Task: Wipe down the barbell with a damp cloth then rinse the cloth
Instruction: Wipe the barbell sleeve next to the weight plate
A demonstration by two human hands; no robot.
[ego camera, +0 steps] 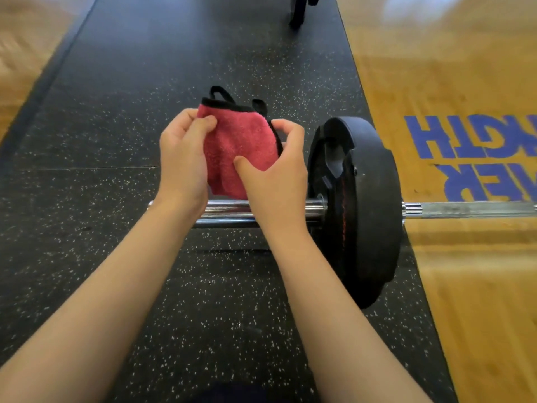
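A pink cloth with black edging and black loops hangs between both hands, just above the barbell. My left hand pinches its upper left edge. My right hand grips its right side, thumb pressed on the front. The barbell lies on the floor: its chrome sleeve runs under my hands, a black weight plate stands on it to the right, and the steel shaft continues past the plate to the right edge.
The barbell sleeve and plate rest on a black speckled rubber mat. A wooden platform with blue lettering lies to the right, under the shaft. A dark piece of equipment stands at the far end of the mat.
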